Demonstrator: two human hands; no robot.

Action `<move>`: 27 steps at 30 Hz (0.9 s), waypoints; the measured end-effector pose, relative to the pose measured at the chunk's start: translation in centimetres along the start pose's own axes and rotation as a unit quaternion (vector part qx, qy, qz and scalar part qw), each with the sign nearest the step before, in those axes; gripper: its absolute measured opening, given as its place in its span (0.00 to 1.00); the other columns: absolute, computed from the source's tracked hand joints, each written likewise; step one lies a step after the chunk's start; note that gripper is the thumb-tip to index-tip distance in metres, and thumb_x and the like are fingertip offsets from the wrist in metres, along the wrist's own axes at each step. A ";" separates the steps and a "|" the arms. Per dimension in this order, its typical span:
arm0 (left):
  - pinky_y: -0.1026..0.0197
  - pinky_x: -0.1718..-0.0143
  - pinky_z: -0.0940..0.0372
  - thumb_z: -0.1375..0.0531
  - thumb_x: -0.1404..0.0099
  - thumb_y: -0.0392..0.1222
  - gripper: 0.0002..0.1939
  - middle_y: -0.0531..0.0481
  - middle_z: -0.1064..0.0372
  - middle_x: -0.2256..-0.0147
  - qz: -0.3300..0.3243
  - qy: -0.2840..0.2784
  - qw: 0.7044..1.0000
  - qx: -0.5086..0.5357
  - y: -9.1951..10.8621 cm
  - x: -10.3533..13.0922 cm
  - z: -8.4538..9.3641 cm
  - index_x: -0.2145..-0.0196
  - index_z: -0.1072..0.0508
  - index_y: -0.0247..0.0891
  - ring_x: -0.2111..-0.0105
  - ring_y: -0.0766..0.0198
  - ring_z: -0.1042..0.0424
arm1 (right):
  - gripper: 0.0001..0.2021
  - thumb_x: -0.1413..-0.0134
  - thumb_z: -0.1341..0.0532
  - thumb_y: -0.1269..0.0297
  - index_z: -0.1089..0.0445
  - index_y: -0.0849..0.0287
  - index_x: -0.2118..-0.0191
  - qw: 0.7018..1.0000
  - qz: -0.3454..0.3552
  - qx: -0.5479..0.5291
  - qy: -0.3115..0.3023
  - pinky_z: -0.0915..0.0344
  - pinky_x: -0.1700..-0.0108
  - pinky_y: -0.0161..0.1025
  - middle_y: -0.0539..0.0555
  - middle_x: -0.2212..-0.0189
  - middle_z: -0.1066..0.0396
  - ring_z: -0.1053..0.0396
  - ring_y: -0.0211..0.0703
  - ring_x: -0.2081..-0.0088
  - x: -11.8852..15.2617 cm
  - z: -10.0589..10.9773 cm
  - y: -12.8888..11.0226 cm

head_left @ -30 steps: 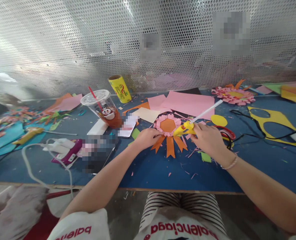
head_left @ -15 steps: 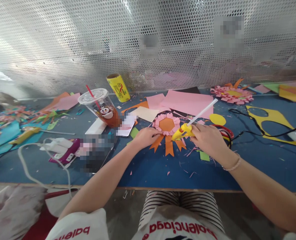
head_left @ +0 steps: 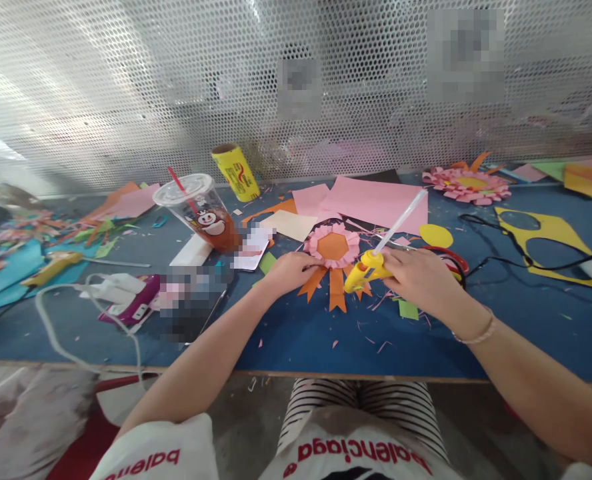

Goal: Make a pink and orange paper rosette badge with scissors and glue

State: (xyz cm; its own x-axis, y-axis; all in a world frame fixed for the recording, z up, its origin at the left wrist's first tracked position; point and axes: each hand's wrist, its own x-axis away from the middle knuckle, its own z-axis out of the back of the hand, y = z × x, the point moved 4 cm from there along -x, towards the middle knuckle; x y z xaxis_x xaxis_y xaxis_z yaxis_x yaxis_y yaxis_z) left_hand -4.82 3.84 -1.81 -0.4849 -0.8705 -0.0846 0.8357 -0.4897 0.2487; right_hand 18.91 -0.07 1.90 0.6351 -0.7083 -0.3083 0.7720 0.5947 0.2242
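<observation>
A paper rosette (head_left: pixel 355 250) lies on the blue table, with pleated pink paper around an orange middle and notched orange ribbon tails (head_left: pixel 337 293) pointing toward me. My left hand (head_left: pixel 292 272) is at the rosette's left edge, fingers closed on the rim beside the leftmost tail. In my right hand (head_left: pixel 419 277) is a yellow glue gun (head_left: pixel 366 268), nozzle angled down to the left over the right-hand tails. A long clear glue stick (head_left: pixel 401 221) pokes out of its back. Whether the nozzle touches the paper I cannot tell.
Left stand a lidded drink cup (head_left: pixel 209 217), a yellow roll (head_left: pixel 237 175) and a purple power strip (head_left: pixel 131 300). Another glue gun (head_left: pixel 59 269) lies far left. Pink sheets (head_left: pixel 376 203) and a second rosette (head_left: pixel 469 183) are behind. A black cord (head_left: pixel 551 267) crosses the right side.
The glue gun has tipped steeper, its nozzle now slightly lower and nearer me. My right wrist has shifted a little to the right and toward me. My left hand and the rosette stay nearly still.
</observation>
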 end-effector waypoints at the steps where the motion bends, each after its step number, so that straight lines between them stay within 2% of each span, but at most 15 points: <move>1: 0.65 0.58 0.38 0.53 0.36 0.44 0.17 0.55 0.29 0.56 0.000 0.000 1.000 0.001 0.0 0.0 0.0 0.55 0.28 0.48 0.57 0.65 0.31 | 0.12 0.48 0.46 0.63 0.36 0.62 0.58 1.000 0.007 0.001 -0.002 0.46 0.67 0.39 0.58 0.65 0.30 0.34 0.44 0.67 0.0 0.0 0.0; 11: 0.64 0.58 0.38 0.52 0.37 0.43 0.17 0.54 0.29 0.56 0.005 -0.003 1.000 0.012 -0.1 0.0 0.0 0.55 0.28 0.48 0.57 0.64 0.31 | 0.11 0.50 0.45 0.64 0.35 0.61 0.61 1.000 0.029 -0.003 -0.003 0.46 0.69 0.39 0.54 0.70 0.30 0.34 0.43 0.69 0.1 0.4 -0.4; 18: 0.65 0.59 0.39 0.52 0.36 0.43 0.17 0.54 0.29 0.56 -0.002 -0.006 1.000 -0.001 0.0 0.0 0.0 0.55 0.28 0.48 0.57 0.65 0.31 | 0.13 0.49 0.44 0.64 0.36 0.61 0.57 1.000 -0.029 -0.003 0.010 0.46 0.67 0.39 0.57 0.65 0.30 0.33 0.45 0.65 -0.2 -0.6 0.1; 27: 0.65 0.59 0.39 0.52 0.36 0.44 0.16 0.55 0.28 0.58 -0.011 0.000 1.000 0.001 0.1 0.0 0.0 0.57 0.28 0.48 0.58 0.65 0.30 | 0.13 0.47 0.47 0.64 0.37 0.62 0.56 0.995 -0.093 0.033 0.032 0.49 0.68 0.39 0.56 0.68 0.30 0.34 0.43 0.70 -0.8 -1.2 0.4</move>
State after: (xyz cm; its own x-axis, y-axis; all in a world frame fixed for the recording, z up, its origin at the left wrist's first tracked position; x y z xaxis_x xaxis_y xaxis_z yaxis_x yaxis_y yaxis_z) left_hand -4.77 3.83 -1.78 -0.5030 -0.8597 -0.0891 0.8246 -0.5082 0.2487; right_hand 18.65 1.20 1.13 0.4796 -0.7772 -0.4073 0.8775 0.4272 0.2180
